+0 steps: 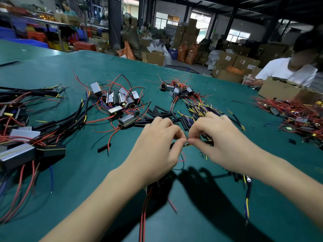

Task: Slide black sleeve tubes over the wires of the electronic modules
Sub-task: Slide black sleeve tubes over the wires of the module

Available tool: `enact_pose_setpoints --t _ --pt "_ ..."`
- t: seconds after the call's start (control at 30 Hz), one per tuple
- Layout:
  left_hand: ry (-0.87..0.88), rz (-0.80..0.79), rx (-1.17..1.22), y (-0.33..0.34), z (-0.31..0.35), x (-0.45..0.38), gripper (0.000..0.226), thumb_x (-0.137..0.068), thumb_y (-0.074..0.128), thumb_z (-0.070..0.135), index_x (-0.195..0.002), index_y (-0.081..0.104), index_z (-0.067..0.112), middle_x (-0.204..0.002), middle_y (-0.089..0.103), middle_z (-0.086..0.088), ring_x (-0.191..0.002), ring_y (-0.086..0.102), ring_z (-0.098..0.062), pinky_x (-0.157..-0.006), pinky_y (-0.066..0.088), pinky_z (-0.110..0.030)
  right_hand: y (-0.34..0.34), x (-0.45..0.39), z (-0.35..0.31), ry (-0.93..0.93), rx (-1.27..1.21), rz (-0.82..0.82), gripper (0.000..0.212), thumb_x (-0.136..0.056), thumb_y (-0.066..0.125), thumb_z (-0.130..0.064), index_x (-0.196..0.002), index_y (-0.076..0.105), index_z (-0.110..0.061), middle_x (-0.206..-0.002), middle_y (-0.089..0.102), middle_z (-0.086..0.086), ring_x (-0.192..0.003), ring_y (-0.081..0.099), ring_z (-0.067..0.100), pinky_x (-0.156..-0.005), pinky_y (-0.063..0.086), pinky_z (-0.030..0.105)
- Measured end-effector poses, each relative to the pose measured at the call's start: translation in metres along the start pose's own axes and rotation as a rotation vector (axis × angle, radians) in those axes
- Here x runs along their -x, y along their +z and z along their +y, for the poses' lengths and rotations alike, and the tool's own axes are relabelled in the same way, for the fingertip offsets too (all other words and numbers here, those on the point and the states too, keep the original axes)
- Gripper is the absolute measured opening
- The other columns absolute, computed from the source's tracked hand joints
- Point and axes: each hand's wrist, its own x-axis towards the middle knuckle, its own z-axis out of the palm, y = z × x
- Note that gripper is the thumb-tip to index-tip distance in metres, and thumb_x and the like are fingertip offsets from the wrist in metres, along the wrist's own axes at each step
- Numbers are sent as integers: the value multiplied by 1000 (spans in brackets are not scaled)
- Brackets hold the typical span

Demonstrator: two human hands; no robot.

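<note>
My left hand (pixel 157 144) and my right hand (pixel 218 138) meet fingertip to fingertip above the green table (pixel 104 172). Both pinch thin wires (pixel 186 145) between thumb and forefinger; a black sleeve end (pixel 172 145) shows beside my left thumb. A module hangs hidden under my left palm, its red wires (pixel 143 217) trailing toward me. Loose black sleeve tubes (pixel 162 114) lie just beyond my hands. Silver modules with red wires (pixel 120 102) are heaped at centre left.
Sleeved modules (pixel 31 137) pile up at the left edge. Another module heap (pixel 176 90) lies farther back, and cut wires (pixel 202 107) behind my right hand. A person in white (pixel 288 70) works at a cardboard box (pixel 279 89), with tangled wires (pixel 297 112) at right.
</note>
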Motion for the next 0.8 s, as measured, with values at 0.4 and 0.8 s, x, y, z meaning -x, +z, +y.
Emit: enact_pose_setpoints --t 0.4,0.8 --pt "-438 -328 683 -12 -9 -6 22 -91 59 25 -70 61 25 -88 56 1 -86 49 -12 -86 38 -32 10 2 -11 -199 322 90 10 -89 58 -9 -79 58 -12 -75 53 -1 -74 47 21 -68 35 34" --pt "21 -44 -21 -13 -1 2 7 -85 60 34 -88 54 32 -95 51 13 -100 43 -9 -87 22 -29 2 -2 5 352 -822 -341 14 -91 61 -26 -82 65 -15 -76 52 -1 -72 41 11 -69 30 30"
